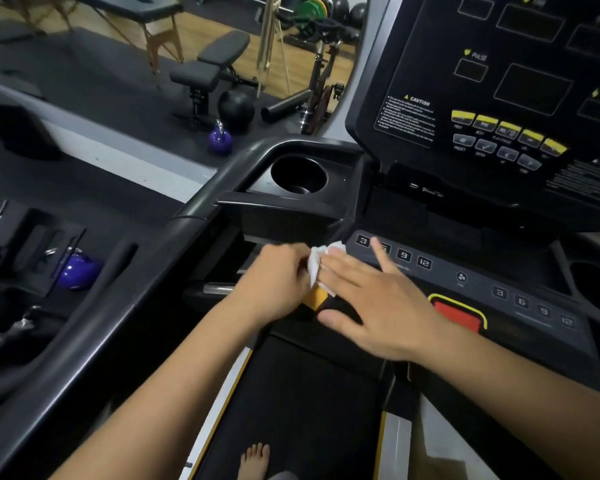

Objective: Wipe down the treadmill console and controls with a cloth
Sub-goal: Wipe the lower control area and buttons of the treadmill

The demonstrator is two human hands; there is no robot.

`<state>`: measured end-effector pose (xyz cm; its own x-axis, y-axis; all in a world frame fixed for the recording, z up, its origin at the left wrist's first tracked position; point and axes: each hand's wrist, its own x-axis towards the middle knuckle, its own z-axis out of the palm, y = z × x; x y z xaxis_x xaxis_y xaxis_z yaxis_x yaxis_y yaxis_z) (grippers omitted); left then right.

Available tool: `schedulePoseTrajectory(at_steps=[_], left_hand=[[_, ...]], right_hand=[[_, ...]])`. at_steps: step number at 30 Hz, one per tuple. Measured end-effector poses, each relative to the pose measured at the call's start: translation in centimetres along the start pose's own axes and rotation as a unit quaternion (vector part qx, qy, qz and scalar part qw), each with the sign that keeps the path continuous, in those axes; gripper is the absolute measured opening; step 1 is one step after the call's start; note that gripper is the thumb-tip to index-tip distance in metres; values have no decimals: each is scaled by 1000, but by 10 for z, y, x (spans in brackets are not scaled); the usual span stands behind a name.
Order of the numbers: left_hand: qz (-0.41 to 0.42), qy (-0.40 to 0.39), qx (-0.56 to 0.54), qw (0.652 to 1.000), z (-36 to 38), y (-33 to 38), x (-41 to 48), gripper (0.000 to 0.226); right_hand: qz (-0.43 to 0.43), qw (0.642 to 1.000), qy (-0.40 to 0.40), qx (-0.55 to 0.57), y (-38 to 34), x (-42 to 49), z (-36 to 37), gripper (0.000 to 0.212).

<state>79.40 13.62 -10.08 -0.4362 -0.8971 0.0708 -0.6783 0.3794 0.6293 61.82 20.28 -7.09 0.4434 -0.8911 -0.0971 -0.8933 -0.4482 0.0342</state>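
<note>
The black treadmill console [520,109] rises at the upper right, with yellow and grey buttons [506,136] low on its face. Below it runs the control panel [471,292] with number keys and a red stop button [459,315]. A small white cloth [317,266] is bunched at the panel's left end. My left hand [274,282] is closed on the cloth from the left. My right hand [374,299] lies flat with fingers spread, its fingertips touching the cloth and covering part of the left number keys.
A round cup holder [298,174] sits left of the console, another [596,285] at the right edge. The dark side rail [125,306] slants down to the left. My bare foot [255,460] stands on the belt [291,403]. Purple kettlebells [219,137], a bench [208,67] and weights lie beyond.
</note>
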Motion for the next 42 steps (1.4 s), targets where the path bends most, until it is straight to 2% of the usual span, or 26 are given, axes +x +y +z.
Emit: schedulePoseTrajectory(at_steps=[2,5,7,9,11,13,17,19,21,24,27,30,33,36,39,42], left_hand=[[11,-23,45,999,8,5,-12,18],[22,14,46,999,16,16,-10,19],[38,41,8,998,19,24,-11,18],[24,22,-13,999,21,30,-24,31],[17,-10,68,998,27,30,-44,52],[19,-13,156,988,33,28,-54,73],[64,-4,165,984,42,26,-26,81],[101,28,149,983,42,27,-16,72],[127,30,163,978,43,27,-30,62],[120,40,182,975,47,24,-59,57],[123,66,144,980,47,25,-35,45],[149,117,82,979,42,30,-3,32],[188,128,62,972,42,26,-14,22],[198,123,54,971,43,21,-35,17],[182,121,38,975,45,28,-18,24],[172,96,13,980,44,39,13,20]], right_hand=[[31,999,10,8,25,6,-3,72],[98,995,17,-16,51,23,-14,77],[72,997,15,-27,41,22,-15,75],[12,1000,5,-11,27,6,-5,67],[-19,1000,-15,-5,30,-13,3,63],[-4,1000,-1,-12,49,-16,4,59],[73,997,30,7,57,6,2,64],[77,995,46,35,40,7,6,65],[41,997,43,44,27,-10,14,60],[14,998,43,36,41,-33,18,54],[73,995,57,41,61,-11,9,55],[125,988,69,62,44,14,6,63],[92,992,46,77,20,-6,17,68],[62,995,49,64,32,-41,25,67],[112,989,63,79,56,-35,18,62],[178,977,76,84,49,-8,7,61]])
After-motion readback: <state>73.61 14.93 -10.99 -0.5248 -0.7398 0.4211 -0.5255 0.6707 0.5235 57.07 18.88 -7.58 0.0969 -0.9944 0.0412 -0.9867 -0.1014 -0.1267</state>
